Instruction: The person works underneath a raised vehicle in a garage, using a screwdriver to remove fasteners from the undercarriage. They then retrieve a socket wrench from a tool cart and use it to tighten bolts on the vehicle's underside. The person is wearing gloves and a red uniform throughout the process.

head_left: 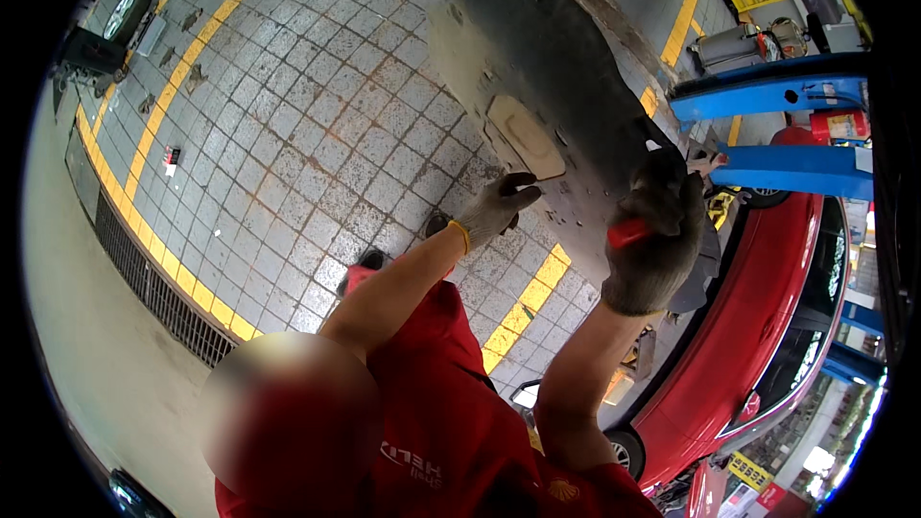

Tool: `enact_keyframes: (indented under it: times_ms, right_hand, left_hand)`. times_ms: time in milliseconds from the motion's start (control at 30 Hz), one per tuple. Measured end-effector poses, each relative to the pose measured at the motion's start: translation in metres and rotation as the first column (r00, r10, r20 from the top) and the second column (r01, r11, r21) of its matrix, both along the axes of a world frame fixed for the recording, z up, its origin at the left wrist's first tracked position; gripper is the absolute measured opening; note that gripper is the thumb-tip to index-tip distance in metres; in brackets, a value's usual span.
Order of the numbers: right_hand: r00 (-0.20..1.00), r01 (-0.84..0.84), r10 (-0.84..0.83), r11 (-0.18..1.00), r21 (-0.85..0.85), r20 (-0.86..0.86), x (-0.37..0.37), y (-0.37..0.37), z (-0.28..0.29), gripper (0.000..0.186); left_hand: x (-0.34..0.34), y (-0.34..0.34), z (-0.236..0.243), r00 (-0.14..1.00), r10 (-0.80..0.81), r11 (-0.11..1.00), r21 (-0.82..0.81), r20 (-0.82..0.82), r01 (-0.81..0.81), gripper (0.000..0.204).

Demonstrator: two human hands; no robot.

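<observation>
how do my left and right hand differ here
The right hand is closed around a red object; the left hand shows no such object. The left hand is at the left edge of the dark panel, near its tan patch, while the right hand is toward the panel's right side. Both wear gray knit gloves with dark fingers.

Panel (547, 58) out front, a bit R of ctr; car (729, 326) R & back of it; beams (758, 94) ahead of car; wheel (122, 14) far L, up front; small box (171, 159) on floor (307, 134), L of panel; drain grate (144, 273) behind box.
</observation>
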State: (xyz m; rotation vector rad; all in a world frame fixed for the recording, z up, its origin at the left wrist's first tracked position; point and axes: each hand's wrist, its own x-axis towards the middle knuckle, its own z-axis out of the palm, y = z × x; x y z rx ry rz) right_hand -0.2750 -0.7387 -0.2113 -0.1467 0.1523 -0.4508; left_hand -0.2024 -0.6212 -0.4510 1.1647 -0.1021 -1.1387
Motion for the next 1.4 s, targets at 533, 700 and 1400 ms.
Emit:
enact_keyframes:
  times_ms: [533,700,1400]
  right_hand:
    - [0.995,0.091,-0.094,0.987,-0.129,-0.020,0.117,0.287,0.090,0.009]
    - [0.954,0.137,-0.210,0.940,-0.312,-0.214,0.147,0.323,0.097,0.010]
    - [0.826,0.562,-0.559,0.827,0.028,-0.077,0.261,0.275,-0.277,0.050]
  left_hand:
    - [0.176,0.243,0.318,-0.469,-0.191,0.973,0.104,0.862,-0.205,0.035]
    - [0.244,0.278,0.349,-0.404,-0.215,0.966,0.132,0.889,-0.224,0.033]
    - [0.384,0.338,0.632,-0.605,0.352,0.927,-0.355,0.714,0.119,0.050]
